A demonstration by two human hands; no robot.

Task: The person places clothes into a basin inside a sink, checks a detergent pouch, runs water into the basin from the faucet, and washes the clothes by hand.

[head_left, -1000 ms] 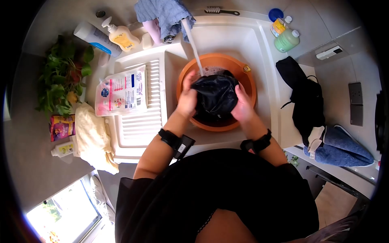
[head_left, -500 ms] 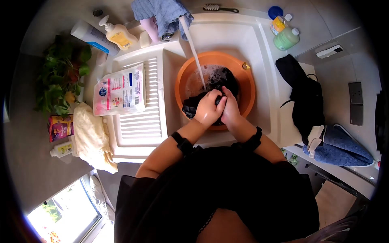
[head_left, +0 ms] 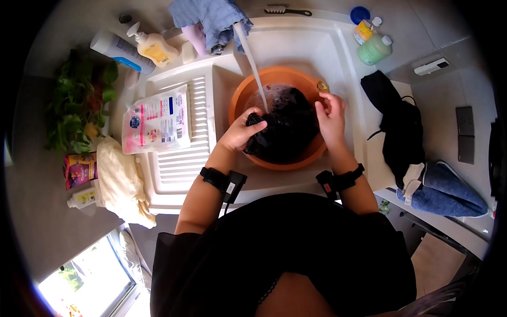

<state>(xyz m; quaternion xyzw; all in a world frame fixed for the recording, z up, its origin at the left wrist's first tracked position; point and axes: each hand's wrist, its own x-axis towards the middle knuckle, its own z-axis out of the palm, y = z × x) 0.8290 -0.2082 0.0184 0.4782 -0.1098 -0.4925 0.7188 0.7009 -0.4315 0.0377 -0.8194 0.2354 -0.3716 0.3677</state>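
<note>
An orange basin (head_left: 240, 100) stands in the white sink, holding foamy water and a soaked black cloth garment (head_left: 288, 132). At the basin's left side, my left hand (head_left: 244, 131) grips an edge of the garment between thumb and fingers. My right hand (head_left: 331, 117) is over the basin's right rim, its fingers loosely curled and apart with nothing visible in them. Water (head_left: 257, 76) pours from the tap into the basin near my left hand. The tap itself is mostly covered by a blue-grey cloth (head_left: 208, 24).
Left of the basin, a plastic refill pack (head_left: 157, 120) lies on the ribbed drainboard (head_left: 198, 158). A pump bottle (head_left: 156, 47) and a brush (head_left: 288, 10) are along the back. To the right are a green bottle (head_left: 375, 50), black clothing (head_left: 398, 124) and a blue slipper-like item (head_left: 449, 193).
My hands were together squeezing part of the black garment over the basin. They have separated, left hand to the left and right hand to the right; the garment is spread lower in the basin.
</note>
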